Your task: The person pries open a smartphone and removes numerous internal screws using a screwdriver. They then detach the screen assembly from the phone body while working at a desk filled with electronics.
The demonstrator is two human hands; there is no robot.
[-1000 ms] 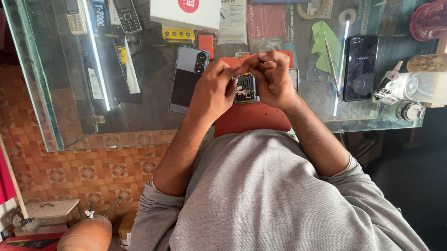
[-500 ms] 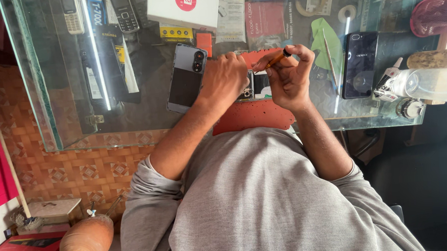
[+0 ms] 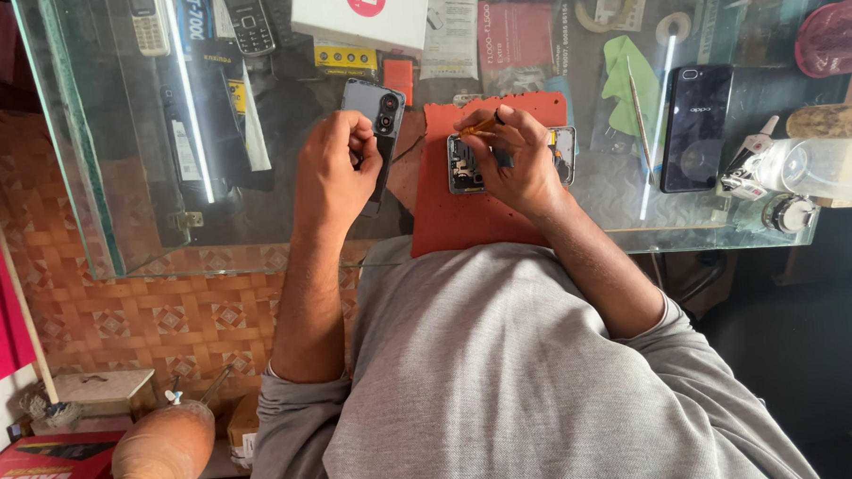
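Right hand (image 3: 518, 165) curled over an opened phone (image 3: 510, 159), fingers pinched together on a small orange-handled tool (image 3: 483, 126) with its tip down at the phone's upper left corner. Opened phone face-down with the inner parts showing, lying on a red mat (image 3: 463, 210) near the front edge of a glass table (image 3: 113, 213). Left hand (image 3: 337, 167) off to the left of the mat, fingers curled shut around something small at the fingertips; too small to tell what. Just under and beside that hand, a grey phone back cover (image 3: 375, 118) with its camera cluster at the top, tilted slightly, resting on the glass. Both hands well apart from each other, one on each side of the mat's left edge.

Further right on the glass: a green cloth (image 3: 628, 81), a thin metal rod (image 3: 637, 119) lying across it, and a dark phone (image 3: 696, 126) lying flat with its back up. At the far right edge, a clear plastic bottle (image 3: 820, 164) on its side. Along the far side of the table, a white box (image 3: 362, 15) with a red round mark, and two old keypad phones (image 3: 248, 19) under the glass. Below the table, a patterned tiled floor and a brown clay pot (image 3: 160, 457) at the lower left.
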